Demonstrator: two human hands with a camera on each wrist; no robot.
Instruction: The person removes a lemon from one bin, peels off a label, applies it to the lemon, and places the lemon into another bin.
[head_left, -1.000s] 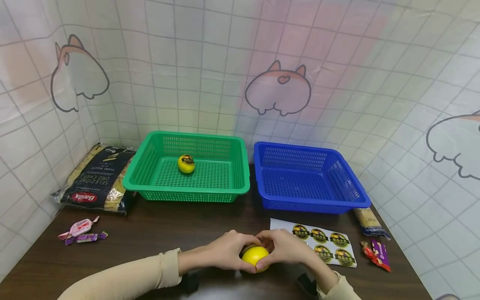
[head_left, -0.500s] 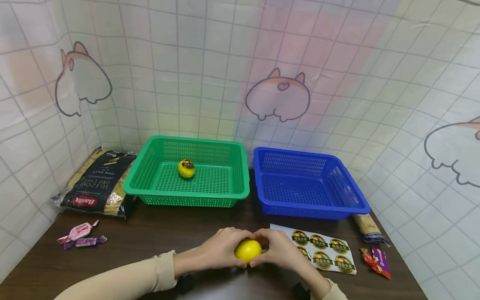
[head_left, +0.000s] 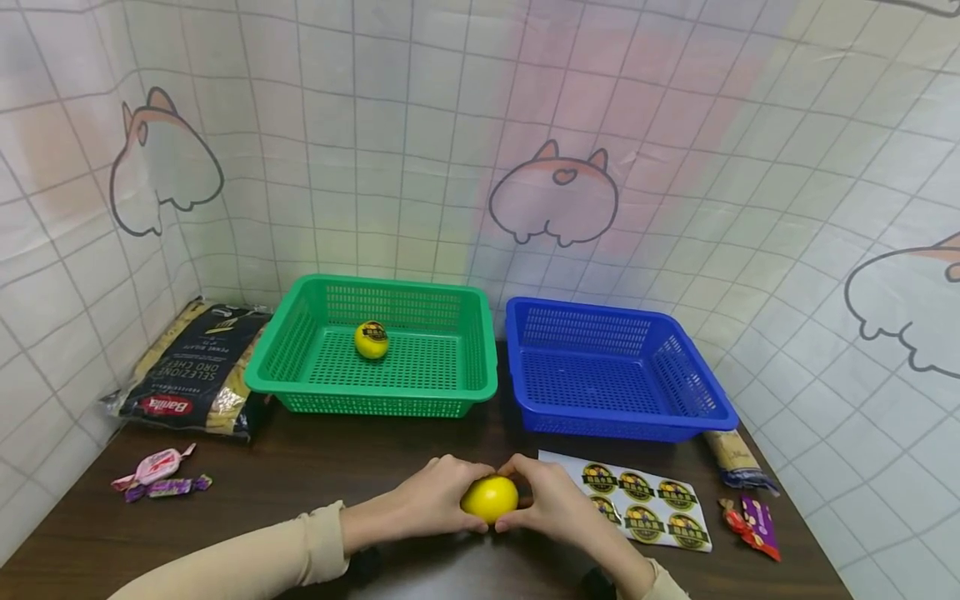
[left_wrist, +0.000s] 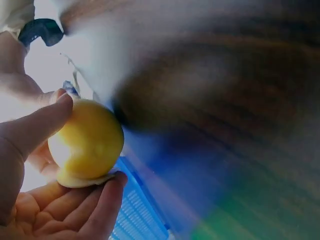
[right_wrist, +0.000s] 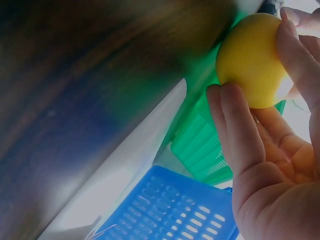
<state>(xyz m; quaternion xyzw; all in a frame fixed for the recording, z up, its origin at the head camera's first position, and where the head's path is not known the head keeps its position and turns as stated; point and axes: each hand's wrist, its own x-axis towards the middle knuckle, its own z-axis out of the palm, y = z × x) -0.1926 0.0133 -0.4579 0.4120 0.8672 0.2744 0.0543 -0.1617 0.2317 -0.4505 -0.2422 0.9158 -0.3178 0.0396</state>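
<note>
Both hands hold a smooth yellow lemon (head_left: 490,499) just above the table's front middle. My left hand (head_left: 427,502) grips its left side, thumb on the near face and fingers behind. From the right, my right hand (head_left: 557,505) pinches it between thumb and fingertips. In the left wrist view, a thin pale edge shows under the lemon (left_wrist: 87,140), by the left fingertips; what it belongs to is unclear. A white sheet of round black-and-yellow fruit stickers (head_left: 652,533) lies beside the right hand. Another lemon (head_left: 371,340), bearing such a sticker, sits in the green basket (head_left: 371,403).
A blue basket (head_left: 622,422) stands right of the green one. At far left lies a pasta bag (head_left: 187,367), with wrapped candies (head_left: 157,468) in front. On the right are a tan-and-blue packet (head_left: 735,458) and more candies (head_left: 750,525). A patterned curtain (head_left: 420,150) hangs behind.
The hands and lemon have shifted slightly left and away from me. A dark patch on the lemon's top, visible a second ago, is out of sight. The head view has tilted up slightly.
</note>
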